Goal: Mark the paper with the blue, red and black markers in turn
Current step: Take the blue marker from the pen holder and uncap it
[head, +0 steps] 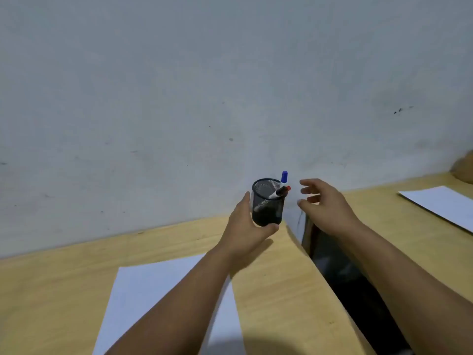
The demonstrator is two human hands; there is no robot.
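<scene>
A black mesh pen cup (267, 203) stands at the far right corner of the near wooden desk, against the wall. Three markers lean in it: a blue-capped marker (284, 176), a red-capped marker (288, 188) and a black-capped marker (281, 191). My left hand (245, 226) wraps around the cup's left side and base. To the cup's right, my right hand (323, 201) hovers with fingers spread, a short gap from the marker caps and holding nothing. A white sheet of paper (148, 290) lies on the desk near me, partly under my left forearm.
A dark gap (340, 275) separates the near wooden desk (276, 290) from a second desk (399, 216) on the right. That desk holds another white sheet (440, 203). A grey wall (204, 98) rises right behind both desks.
</scene>
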